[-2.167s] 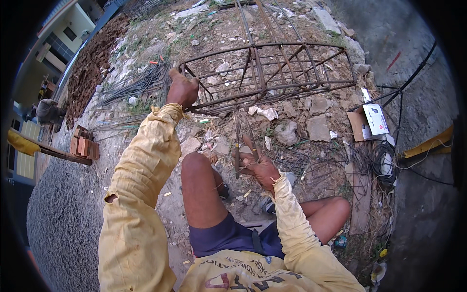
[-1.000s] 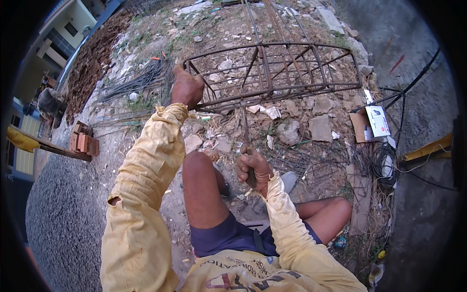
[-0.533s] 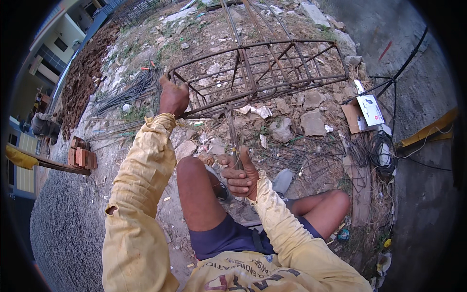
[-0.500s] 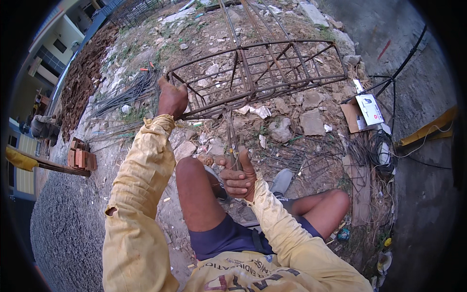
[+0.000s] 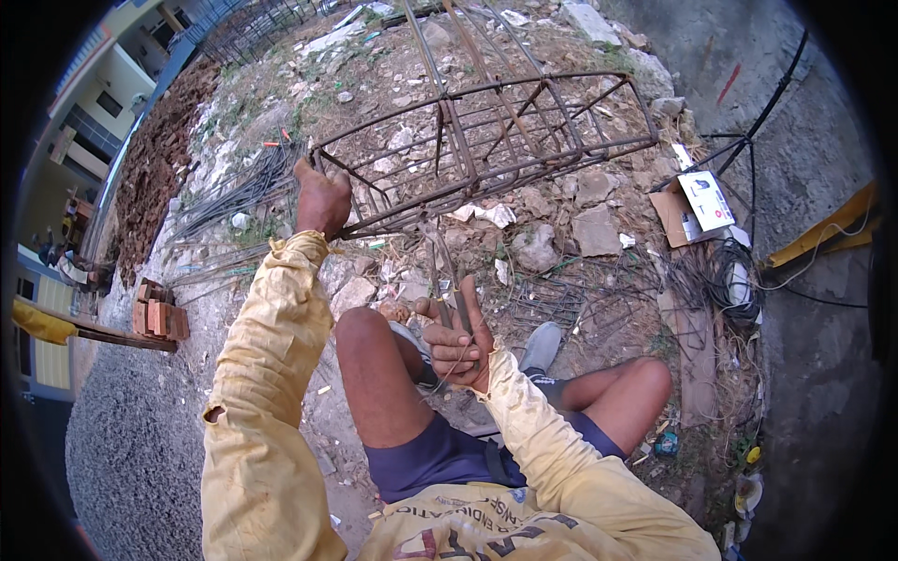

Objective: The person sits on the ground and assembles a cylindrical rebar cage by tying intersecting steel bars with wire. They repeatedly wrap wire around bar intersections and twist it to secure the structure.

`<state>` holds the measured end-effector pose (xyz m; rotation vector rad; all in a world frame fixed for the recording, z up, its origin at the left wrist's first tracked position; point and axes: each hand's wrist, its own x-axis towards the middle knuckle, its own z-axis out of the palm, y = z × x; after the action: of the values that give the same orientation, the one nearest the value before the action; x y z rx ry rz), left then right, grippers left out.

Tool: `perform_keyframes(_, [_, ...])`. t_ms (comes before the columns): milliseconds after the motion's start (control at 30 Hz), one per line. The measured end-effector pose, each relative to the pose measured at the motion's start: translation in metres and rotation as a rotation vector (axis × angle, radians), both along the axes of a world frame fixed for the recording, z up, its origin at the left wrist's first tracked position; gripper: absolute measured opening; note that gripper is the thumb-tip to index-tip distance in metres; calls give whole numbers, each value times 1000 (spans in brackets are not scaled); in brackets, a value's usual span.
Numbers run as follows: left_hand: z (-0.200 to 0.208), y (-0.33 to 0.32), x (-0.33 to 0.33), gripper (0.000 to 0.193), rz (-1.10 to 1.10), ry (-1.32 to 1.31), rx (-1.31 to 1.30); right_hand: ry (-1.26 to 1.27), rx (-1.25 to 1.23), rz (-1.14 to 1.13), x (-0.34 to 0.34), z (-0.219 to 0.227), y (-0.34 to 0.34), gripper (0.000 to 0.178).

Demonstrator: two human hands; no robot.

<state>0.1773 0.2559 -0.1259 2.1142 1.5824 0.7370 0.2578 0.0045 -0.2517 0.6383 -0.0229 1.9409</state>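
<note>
A rusty rebar cage (image 5: 475,179) lies ahead of me, with long bars running away from its near frame. My left hand (image 5: 324,198) is closed round the left corner of that frame. Between my knees, my right hand (image 5: 460,346) grips a pair of pincers (image 5: 445,260) by the handles, which stand apart. Its jaws reach up to the near lower bar of the cage; whether they hold wire there is too small to tell. A thin wire end shows below the right hand's fingers.
Rubble covers the ground. Loose rods (image 5: 220,201) lie left, beyond stacked bricks (image 5: 161,313) and a gravel pile (image 5: 140,439). On the right are an open carton (image 5: 706,204), a black cable coil (image 5: 734,285) and a plank (image 5: 690,374). Another person (image 5: 75,266) is at far left.
The pincers' handles have spread further apart in my right hand. My left hand keeps its hold on the cage corner. The whole view has shifted slightly.
</note>
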Motion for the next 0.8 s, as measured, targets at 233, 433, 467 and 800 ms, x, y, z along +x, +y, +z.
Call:
perform_keyframes(233, [9,-10,1,66,4,49,-96,-1021,-389,-357,20,12,-11,59])
perform_keyframes(433, [7,-6,3,69,14,65,-43,-1506,-455,-345,40,10,-1,58])
perform_keyframes(467, [7,-5,3,69,13,68,-45,-1548,-463,-376,39,10,1,57])
perform_keyframes(800, [4,9,4,69,35,28,-89,-428,-241,66,24,0,11,60])
